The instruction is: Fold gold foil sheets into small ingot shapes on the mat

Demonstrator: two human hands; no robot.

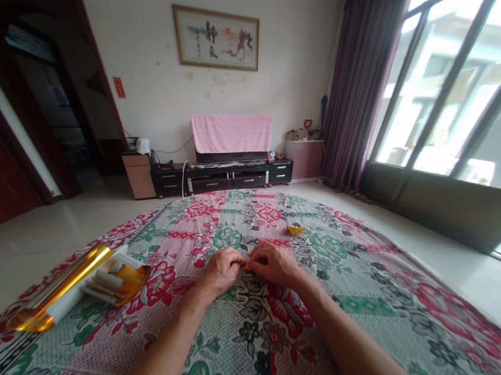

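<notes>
My left hand (221,269) and my right hand (274,264) meet over the flowered cloth (256,330), fingers curled. Between their fingertips they pinch a small piece of gold paper (247,265), mostly hidden by the fingers. A folded gold paper shape (295,229) lies on the cloth a little beyond my right hand, apart from it. To the far left lies a pile of gold and white foil sheets (77,283), some rolled.
The cloth covers a wide surface in front of me. Beyond it are a tiled floor, a low dark TV cabinet (227,177) with a pink cloth over the screen, a dark curtain (356,81) and large windows on the right.
</notes>
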